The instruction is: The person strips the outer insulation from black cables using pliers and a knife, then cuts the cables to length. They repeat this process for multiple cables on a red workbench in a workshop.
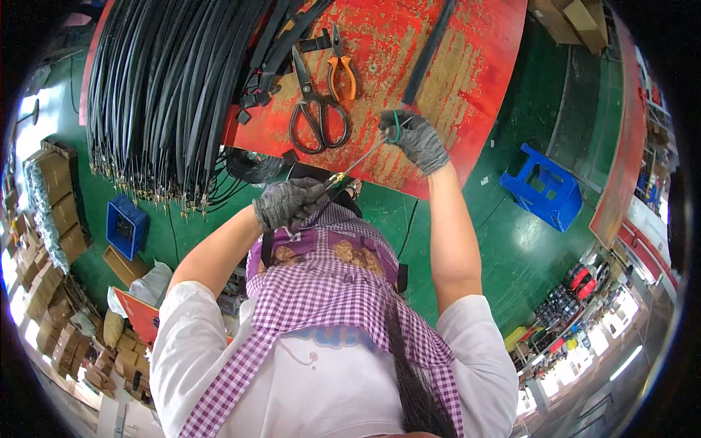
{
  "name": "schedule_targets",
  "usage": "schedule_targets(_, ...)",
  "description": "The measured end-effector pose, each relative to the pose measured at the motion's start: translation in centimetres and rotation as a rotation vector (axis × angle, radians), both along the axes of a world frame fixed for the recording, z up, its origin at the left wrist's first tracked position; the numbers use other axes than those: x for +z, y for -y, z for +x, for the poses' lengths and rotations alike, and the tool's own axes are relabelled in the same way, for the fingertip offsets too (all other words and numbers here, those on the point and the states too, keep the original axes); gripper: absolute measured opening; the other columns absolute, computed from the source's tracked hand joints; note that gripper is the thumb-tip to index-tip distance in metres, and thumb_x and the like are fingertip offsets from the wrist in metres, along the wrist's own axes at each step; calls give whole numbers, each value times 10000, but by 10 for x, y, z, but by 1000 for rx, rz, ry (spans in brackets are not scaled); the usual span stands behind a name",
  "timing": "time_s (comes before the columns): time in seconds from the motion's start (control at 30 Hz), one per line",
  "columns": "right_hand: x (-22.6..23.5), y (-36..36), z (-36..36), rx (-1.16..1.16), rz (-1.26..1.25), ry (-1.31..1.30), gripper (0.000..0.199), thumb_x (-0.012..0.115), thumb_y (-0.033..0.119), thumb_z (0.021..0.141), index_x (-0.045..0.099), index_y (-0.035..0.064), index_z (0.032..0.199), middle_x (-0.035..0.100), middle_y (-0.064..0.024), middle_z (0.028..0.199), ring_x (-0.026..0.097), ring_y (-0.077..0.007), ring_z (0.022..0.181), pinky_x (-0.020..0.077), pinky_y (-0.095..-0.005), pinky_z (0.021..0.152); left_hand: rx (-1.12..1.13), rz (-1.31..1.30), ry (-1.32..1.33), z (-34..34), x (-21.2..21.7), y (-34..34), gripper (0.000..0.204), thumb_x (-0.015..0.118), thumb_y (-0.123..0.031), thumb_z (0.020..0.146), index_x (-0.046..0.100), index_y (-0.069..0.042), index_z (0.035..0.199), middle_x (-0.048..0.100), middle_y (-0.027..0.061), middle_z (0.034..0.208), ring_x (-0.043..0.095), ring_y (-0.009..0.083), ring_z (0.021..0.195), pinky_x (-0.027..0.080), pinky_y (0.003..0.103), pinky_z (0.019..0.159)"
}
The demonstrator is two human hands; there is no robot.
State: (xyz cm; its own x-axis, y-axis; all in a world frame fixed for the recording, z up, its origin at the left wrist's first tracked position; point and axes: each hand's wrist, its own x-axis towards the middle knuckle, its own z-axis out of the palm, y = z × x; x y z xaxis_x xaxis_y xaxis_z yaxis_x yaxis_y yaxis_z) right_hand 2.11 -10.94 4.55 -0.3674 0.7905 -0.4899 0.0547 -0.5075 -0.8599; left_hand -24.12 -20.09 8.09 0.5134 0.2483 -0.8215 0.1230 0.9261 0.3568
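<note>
Grey-gloved left hand [286, 203] clenches brass cable end [336, 178]; right hand [413, 136] grips thin wire [365, 155] taut. Risk: wire slips, whipping toward near scissors [315, 109].

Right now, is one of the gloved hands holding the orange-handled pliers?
No. The orange-handled pliers lie untouched on the red table beside the scissors.

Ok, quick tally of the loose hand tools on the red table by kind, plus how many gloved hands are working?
Scissors, black handles: 1
Pliers, orange handles: 1
Gloved hands, left hand and right hand, both on a thin cable: 2
Total: 4
The bundled black cables hanging off the red table are too many to count.
</note>
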Motion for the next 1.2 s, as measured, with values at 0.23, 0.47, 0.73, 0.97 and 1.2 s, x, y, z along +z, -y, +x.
schedule_targets(0.23, 35, 13, -21, 275, -58, -58, 345, 675, 137, 635, 518, 45, 928, 556, -12, 853, 507, -100, 791, 418, -248, 720, -96, 85, 2, 47, 13, -40, 286, 436, -319, 826, 513, -47, 867, 388, -33, 541, 331, 51, 401, 279, 198, 350)
schedule_targets(0.47, 39, 32, 3, 383, 125, 273, 255, 673, 119, 633, 527, 43, 828, 502, 29, 715, 442, -56, 671, 393, -226, 618, -31, 160, -14, 82, 25, -53, 265, 486, -252, 812, 520, -40, 968, 471, -19, 638, 411, 45, 524, 339, 180, 456)
schedule_targets(0.73, 81, 82, 29, 27, -12, 42, 231, 592, 62, 694, 529, 21, 912, 554, -33, 784, 510, -105, 729, 429, -238, 667, -179, 414, 11, 105, 37, -29, 259, 485, -218, 810, 535, -11, 957, 517, 7, 711, 465, 55, 671, 404, 208, 622)
schedule_targets(0.97, 90, 141, 32, -346, 182, -108, 346, 541, 56, 746, 436, 9, 1072, 525, -71, 969, 504, -134, 864, 421, -271, 756, -198, 800, 178, 119, 51, -1, 246, 435, -208, 836, 511, -17, 973, 502, 2, 676, 461, 64, 604, 406, 208, 583)
schedule_targets(1.2, 115, 187, 34, -99, 137, -23, 346, 508, 50, 771, 411, 22, 1102, 515, -50, 941, 481, -124, 855, 404, -254, 756, -251, 1576, 115, 132, 61, 39, 250, 435, -114, 806, 446, -23, 1038, 523, 156, 819, 516, 292, 822, 416, 335, 717)
